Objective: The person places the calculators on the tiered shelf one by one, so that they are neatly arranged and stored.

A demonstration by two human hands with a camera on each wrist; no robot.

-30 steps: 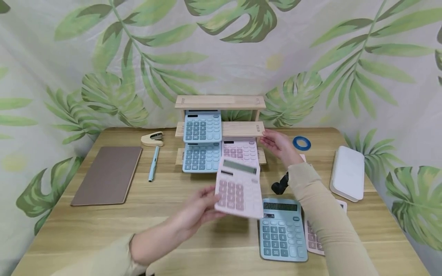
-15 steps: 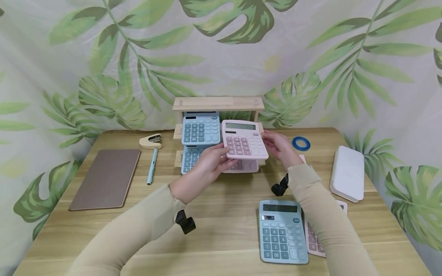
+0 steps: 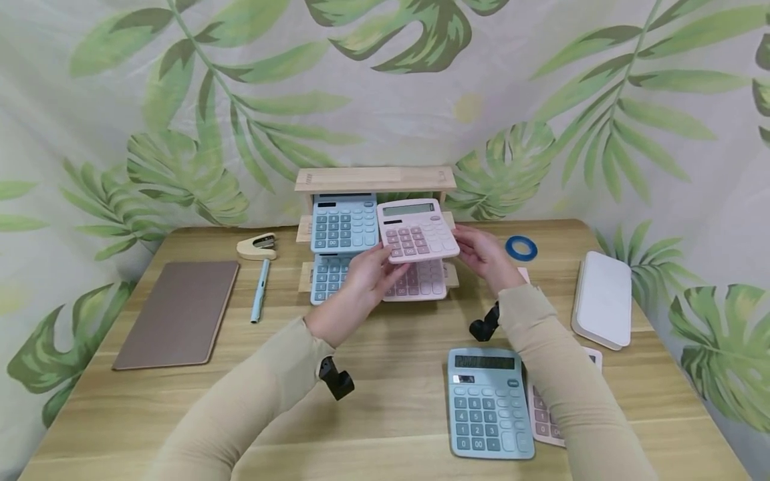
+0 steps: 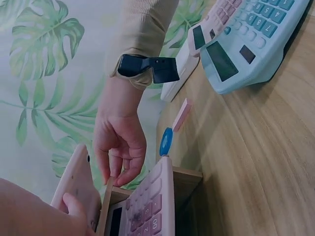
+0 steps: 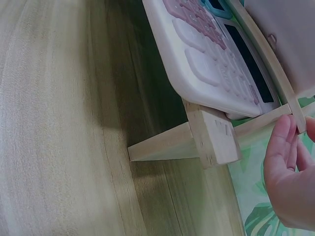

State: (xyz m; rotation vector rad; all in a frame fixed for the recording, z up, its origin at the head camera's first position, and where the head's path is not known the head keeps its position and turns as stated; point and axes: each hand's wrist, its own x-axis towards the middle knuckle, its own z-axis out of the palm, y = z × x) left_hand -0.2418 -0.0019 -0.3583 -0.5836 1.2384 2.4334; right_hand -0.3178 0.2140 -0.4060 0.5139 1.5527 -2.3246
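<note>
My left hand (image 3: 368, 277) pinches a pink calculator (image 3: 421, 234) by its lower left corner. The calculator is tilted and overlaps the middle tier of a small wooden rack (image 3: 375, 179), beside a blue calculator (image 3: 344, 224) there. With fingertips and thumb, my right hand (image 5: 290, 182) grips the right end of that tier's board (image 5: 275, 64). On the lower tier rest another blue calculator (image 3: 327, 274), partly behind my left hand, and another pink calculator (image 5: 216, 64). In the left wrist view, the held calculator's underside (image 4: 78, 182) faces the rack board.
A blue calculator (image 3: 490, 407) lies at the front right, with a pink calculator (image 3: 546, 424) partly under my right sleeve. Blue tape (image 3: 521, 248) and a white case (image 3: 603, 300) are on the right. A notebook (image 3: 180, 314), pen (image 3: 260, 292) and stapler (image 3: 257, 247) lie left.
My left hand has carried the pink calculator up and forward from before the rack to its middle tier, then slightly farther back. The right hand stays at the board's end.
</note>
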